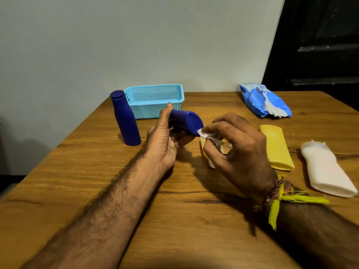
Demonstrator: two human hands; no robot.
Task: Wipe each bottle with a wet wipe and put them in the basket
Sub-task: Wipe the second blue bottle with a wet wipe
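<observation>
Left hand around bottle (tilted)

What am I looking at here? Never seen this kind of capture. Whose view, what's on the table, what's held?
There is no robot: a person works with bare hands, filmed by one wide-angle camera on their head, looking forward and down.

The left hand grips a dark blue bottle held sideways, its base facing the right hand, which pinches a white wet wipe against that base.

On the wooden table: a second blue bottle standing upright beside a light blue basket, which looks empty; an opened wipes pack at the back right; a yellow bottle and a white bottle lying flat on the right. Something yellowish sits partly hidden under the right hand.
</observation>
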